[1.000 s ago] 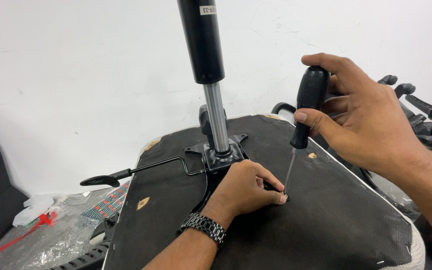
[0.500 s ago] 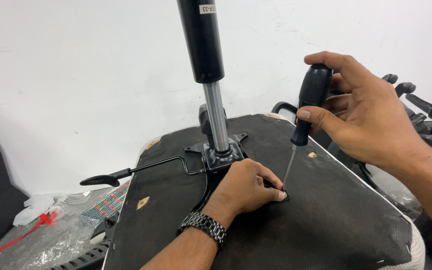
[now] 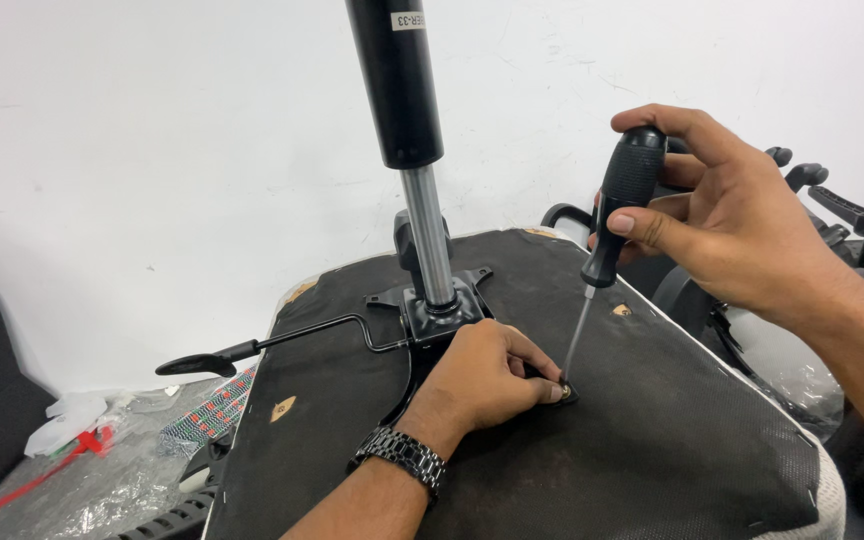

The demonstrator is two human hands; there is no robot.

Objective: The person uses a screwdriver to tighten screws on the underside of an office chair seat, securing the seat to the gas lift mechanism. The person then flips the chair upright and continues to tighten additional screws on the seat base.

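The right hand (image 3: 742,235), upper right of the frame, is wrapped tight around a screwdriver (image 3: 610,235) with a ribbed black handle and thin steel shaft, its tip down on a small screw (image 3: 562,392) at centre. The left hand (image 3: 487,372), fingers pinched together, steadies that screw on the coarse black underside of a chair seat (image 3: 652,450). A shiny metal cylinder (image 3: 430,245) rises behind, and a black lever (image 3: 252,350) juts left.
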